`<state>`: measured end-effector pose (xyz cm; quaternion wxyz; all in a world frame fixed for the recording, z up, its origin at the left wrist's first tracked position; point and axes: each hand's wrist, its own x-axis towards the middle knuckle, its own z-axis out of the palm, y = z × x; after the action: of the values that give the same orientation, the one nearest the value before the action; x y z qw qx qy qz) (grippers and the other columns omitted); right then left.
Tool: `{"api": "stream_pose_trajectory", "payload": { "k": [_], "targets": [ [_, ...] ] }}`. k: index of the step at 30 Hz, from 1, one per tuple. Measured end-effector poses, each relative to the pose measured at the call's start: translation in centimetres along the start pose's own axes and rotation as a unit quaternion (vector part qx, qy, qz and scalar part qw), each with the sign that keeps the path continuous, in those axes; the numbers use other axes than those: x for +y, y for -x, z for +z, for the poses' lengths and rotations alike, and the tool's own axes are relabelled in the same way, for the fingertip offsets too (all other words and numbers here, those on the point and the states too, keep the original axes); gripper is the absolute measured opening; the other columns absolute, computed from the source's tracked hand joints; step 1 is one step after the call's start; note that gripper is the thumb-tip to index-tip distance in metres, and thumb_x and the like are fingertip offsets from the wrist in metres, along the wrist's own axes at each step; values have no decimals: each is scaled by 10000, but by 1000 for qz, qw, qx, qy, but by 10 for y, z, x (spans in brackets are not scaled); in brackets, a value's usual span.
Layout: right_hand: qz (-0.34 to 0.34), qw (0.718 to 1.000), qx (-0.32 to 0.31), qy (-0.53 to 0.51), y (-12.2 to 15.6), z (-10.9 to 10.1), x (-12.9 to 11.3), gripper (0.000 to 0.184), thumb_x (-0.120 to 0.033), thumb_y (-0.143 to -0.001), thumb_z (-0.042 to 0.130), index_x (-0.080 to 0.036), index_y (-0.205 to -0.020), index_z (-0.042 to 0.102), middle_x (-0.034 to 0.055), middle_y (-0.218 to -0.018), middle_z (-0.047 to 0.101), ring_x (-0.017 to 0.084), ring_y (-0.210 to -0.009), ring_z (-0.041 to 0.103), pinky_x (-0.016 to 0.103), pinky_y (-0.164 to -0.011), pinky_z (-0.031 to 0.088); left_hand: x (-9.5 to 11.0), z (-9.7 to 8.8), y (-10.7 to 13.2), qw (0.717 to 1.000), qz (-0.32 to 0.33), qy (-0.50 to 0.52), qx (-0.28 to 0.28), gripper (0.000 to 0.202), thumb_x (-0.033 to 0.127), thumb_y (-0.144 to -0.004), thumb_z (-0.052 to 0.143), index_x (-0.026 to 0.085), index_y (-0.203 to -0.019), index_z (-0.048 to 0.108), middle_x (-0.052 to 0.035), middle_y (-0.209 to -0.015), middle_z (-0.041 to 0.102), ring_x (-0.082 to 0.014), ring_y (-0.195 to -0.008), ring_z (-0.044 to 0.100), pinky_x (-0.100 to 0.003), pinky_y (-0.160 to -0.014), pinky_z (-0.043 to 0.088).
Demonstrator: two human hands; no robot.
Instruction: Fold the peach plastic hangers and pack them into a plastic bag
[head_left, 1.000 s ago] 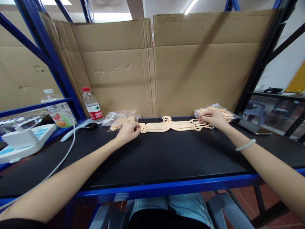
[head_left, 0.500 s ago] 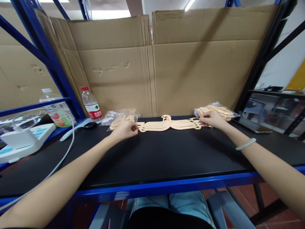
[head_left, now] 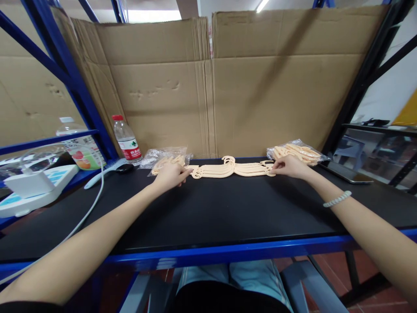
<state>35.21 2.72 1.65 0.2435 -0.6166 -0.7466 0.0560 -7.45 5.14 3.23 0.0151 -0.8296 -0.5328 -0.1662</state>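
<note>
A row of beige plastic clothes hangers lies overlapped on the black tabletop, their hooks together at the far middle. At the left end, my left hand has its fingers closed, with the index finger and thumb at the hanger tips. My right hand pinches the right end of the hangers between thumb and fingers. Behind the left hand is a clear plastic bag with beige pieces in it. A second bag of beige hangers lies behind the right hand.
Tall cardboard walls off the back. To the left stand a red-capped water bottle, a brush with a pale blue handle, a white cable and a power strip. A dark flat device lies at the right.
My left hand has shifted its grip, the index finger now straighter toward the hangers' left end. The right-hand fingers have moved slightly inward. The hangers look almost unmoved; the view has tilted slightly.
</note>
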Motion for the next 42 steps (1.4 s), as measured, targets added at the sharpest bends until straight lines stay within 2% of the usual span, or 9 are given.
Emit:
{"api": "stream_pose_trajectory", "payload": {
  "k": [3,6,9,15,22,28,34,37,42],
  "targets": [
    [9,1000,-14,20,0,5,0,248,-405,-666,686,-175,-746,726,38,-639,665,161,-596,582,253,-519,382,2,8,1,1000,3,-11,27,326,352,-871,411,183,-854,689,-27,-653,678,-175,-652,611,-245,-591,380],
    [19,998,-46,22,1,10,-2,246,-391,-673,685,-168,-773,714,19,-606,625,151,-569,560,249,-509,363,8,14,4,999,10,-33,5,345,334,-832,473,212,-1113,630,-17,-769,686,-175,-670,603,-243,-570,356],
    [27,998,-51,27,2,14,-5,234,-385,-679,687,-163,-753,703,5,-557,581,147,-549,541,251,-503,340,14,18,7,999,23,-31,-27,334,374,-841,471,241,-1098,637,-1,-743,664,-166,-661,595,-237,-560,336],
    [14,999,-25,31,0,19,-7,215,-374,-686,659,-166,-689,711,11,-529,573,140,-513,512,253,-476,326,15,23,5,999,15,-16,-31,305,386,-849,457,226,-1023,650,1,-695,627,-165,-668,589,-232,-571,339],
    [32,998,-51,-9,4,12,-14,159,-331,-640,660,-174,-640,679,-4,-481,601,134,-474,544,235,-477,377,17,26,5,999,45,-12,-19,233,311,-862,456,197,-943,643,-41,-759,659,-198,-718,610,-256,-618,392],
    [42,997,-54,-34,9,0,-22,107,-265,-633,637,-167,-650,676,-9,-433,592,126,-436,549,219,-458,396,20,24,9,997,58,-39,19,269,262,-899,388,171,-1032,603,-92,-884,690,-226,-806,644,-290,-684,451],
    [62,992,-54,-94,12,-8,-24,163,-307,-656,644,-152,-700,669,-6,-464,598,109,-419,533,208,-417,396,30,17,14,988,83,98,90,267,235,-913,347,150,-1049,560,-33,-714,659,-175,-644,649,-293,-687,477],
    [62,991,-47,-108,11,-7,-24,191,-337,-658,666,-150,-695,660,-3,-462,596,104,-408,530,205,-405,402,35,18,16,970,74,212,97,280,254,-917,346,146,-1076,549,-5,-633,621,-163,-633,657,-282,-671,503],
    [33,993,13,-111,11,-2,-27,249,-401,-712,651,-154,-721,629,8,-472,605,100,-387,526,207,-402,403,41,21,16,921,43,380,71,286,389,-851,532,152,-1010,534,-47,-858,643,-157,-668,679,-281,-648,550]
  ]
}}
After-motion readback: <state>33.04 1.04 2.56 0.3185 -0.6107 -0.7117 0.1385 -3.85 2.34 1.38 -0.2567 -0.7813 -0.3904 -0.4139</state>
